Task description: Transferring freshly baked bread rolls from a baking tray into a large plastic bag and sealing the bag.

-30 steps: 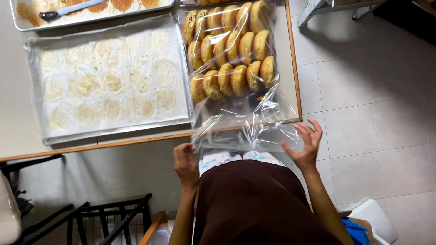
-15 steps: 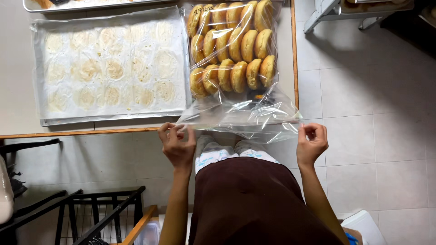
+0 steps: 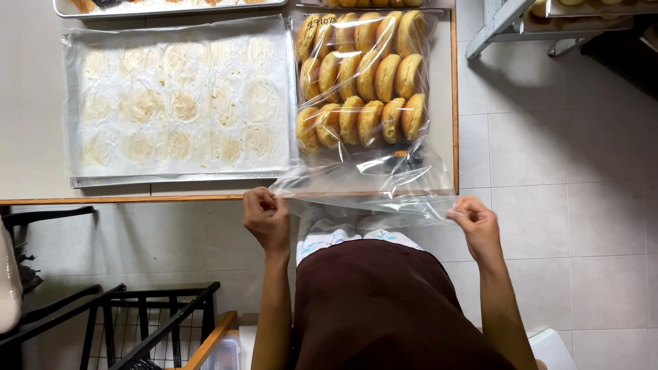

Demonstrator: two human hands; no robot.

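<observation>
A clear plastic bag [image 3: 363,175] lies on the table, filled with several rows of round golden buns [image 3: 363,75] standing on edge. The bag's open end hangs past the table's front edge. My left hand [image 3: 266,218] pinches the left corner of that open end. My right hand [image 3: 474,223] pinches the right corner. The plastic is stretched flat and taut between the two hands, just off the table edge and above my brown apron.
An empty baking tray [image 3: 178,179] lined with greasy paper sits left of the bag. Another tray [image 3: 164,8] lies behind it. A wooden-edged table [image 3: 123,199], a black metal rack [image 3: 137,322] lower left, a metal trolley [image 3: 548,24] upper right, tiled floor on the right.
Both hands closed on the bag's open end and drew apart, pulling the plastic tight. The right hand went from spread fingers to a pinch and moved further right.
</observation>
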